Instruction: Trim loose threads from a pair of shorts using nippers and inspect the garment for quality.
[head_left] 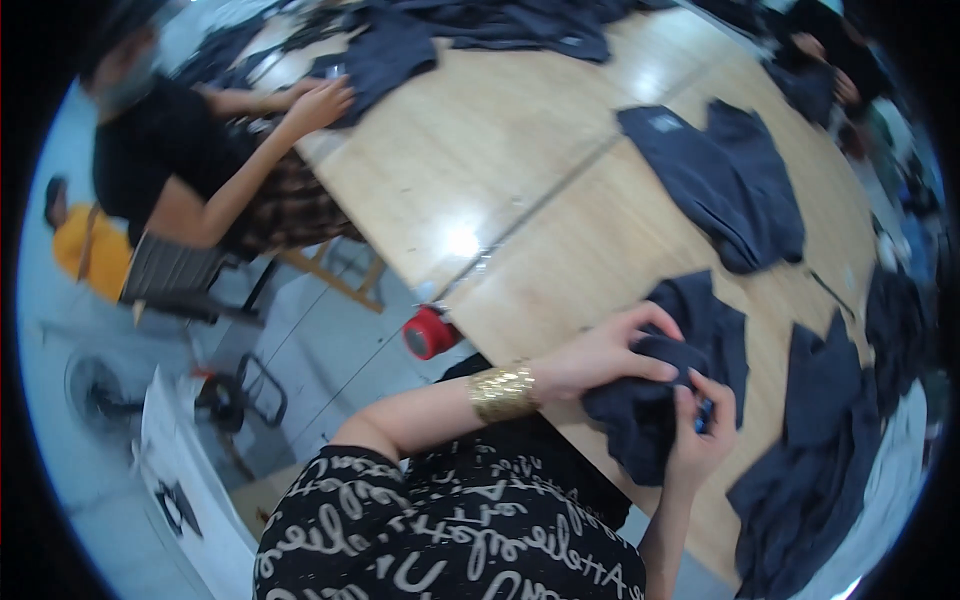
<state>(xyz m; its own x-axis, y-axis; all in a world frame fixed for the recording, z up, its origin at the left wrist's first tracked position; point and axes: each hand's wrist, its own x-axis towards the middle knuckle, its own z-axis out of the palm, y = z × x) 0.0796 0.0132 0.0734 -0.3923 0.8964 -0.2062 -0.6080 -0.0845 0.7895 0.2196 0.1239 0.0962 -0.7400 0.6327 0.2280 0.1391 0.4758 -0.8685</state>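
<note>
Near the table's front edge, a dark navy garment (pixel 640 425) lies bunched up under both my hands. My left hand (pixel 625 348) has its thumb and fingers closed on a raised fold of the cloth. Close to its fingertips, my right hand (pixel 703 432) has its thumb and forefinger together at the same fold. A small blue tool (pixel 704 413) is tucked in the curled fingers of that hand; its tip and exact kind are hidden. Part of the garment spreads flat beyond my hands.
On the wooden table (pixel 470 130) lie another dark garment (pixel 725 185) ahead and more garments (pixel 815 450) at right. A red round object (pixel 430 333) hangs at the table edge. A seated co-worker (pixel 170 150) handles dark cloth at far left. A fan (pixel 95 392) stands on the floor.
</note>
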